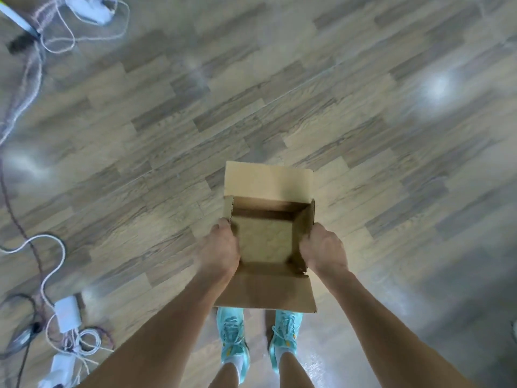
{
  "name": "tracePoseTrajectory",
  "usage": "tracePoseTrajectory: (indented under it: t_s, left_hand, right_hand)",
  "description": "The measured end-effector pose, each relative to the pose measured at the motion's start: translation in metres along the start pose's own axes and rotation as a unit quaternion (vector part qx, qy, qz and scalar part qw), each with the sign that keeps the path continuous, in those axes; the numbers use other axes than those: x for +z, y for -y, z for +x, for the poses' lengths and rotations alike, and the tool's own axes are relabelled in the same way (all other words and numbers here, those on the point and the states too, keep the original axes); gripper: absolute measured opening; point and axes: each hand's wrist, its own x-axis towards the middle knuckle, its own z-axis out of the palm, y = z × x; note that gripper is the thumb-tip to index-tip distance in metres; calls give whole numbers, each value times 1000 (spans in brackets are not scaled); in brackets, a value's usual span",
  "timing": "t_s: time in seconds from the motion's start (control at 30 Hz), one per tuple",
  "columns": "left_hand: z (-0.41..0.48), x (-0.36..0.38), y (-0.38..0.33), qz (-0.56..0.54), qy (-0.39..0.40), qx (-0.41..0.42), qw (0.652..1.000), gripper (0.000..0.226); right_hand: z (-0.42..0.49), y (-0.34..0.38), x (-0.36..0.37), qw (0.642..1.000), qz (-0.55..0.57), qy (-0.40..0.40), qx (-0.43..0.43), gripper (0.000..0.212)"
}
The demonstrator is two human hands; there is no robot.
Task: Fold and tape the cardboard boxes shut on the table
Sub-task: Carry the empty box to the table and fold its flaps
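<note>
The cardboard box [267,239] is held in the air between the two hands, above the wooden floor [140,135] and just ahead of the person's turquoise trainers [232,340]. No worktop shows anywhere in this view. The box is open at the top: its far flap [267,179] stands out beyond the fingers, its near flap [268,292] hangs back toward the wrists and hides part of the shoes, and the two short side flaps stand roughly upright along the sides where the hands are.

The left hand [219,250] is closed around the left side of the box, thumb over the rim and fingers out of sight below or behind the wall. The right hand [324,252] grips the right side in the same way, pressing against the upright side flap. Gripping opposite walls probably keeps the box square and level while it is carried, and leaves the long flaps free to swing.

The inside looks empty, a pale bottom panel with shadowed walls, directly between the two thumbs. Nothing is folded yet and no tape is to be seen, so the closing has seemingly not begun.

Well off to the left of the left forearm, white cables [56,275] and power adapters [68,313] lie tangled on the floor.
</note>
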Motion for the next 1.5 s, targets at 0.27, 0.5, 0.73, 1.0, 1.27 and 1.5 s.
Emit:
tracePoseTrajectory:
  t_s: [0.27,0.5,0.73,1.0,1.27,1.5]
  left_hand:
    - [-82,-207,-72,-63,-90,9,994,10]
    - [-89,-339,-117,-77,-169,70,980,26]
    - [-38,-453,-151,-86,-198,127,968,32]
    - [49,-582,-189,-66,-216,177,958,39]
    - [139,-673,-258,-57,-241,190,950,40]
    - [246,-738,-365,-86,-231,157,956,39]
  right_hand:
    - [-115,36,-216,994,22,-96,-50,18]
    - [-158,64,-351,984,79,-150,-58,20]
    - [-151,125,-448,974,70,-203,-70,24]
    - [-106,205,-553,964,86,-247,-49,27]
    - [-24,250,-656,950,132,-278,-44,21]
    - [100,275,-773,946,131,-288,-78,22]
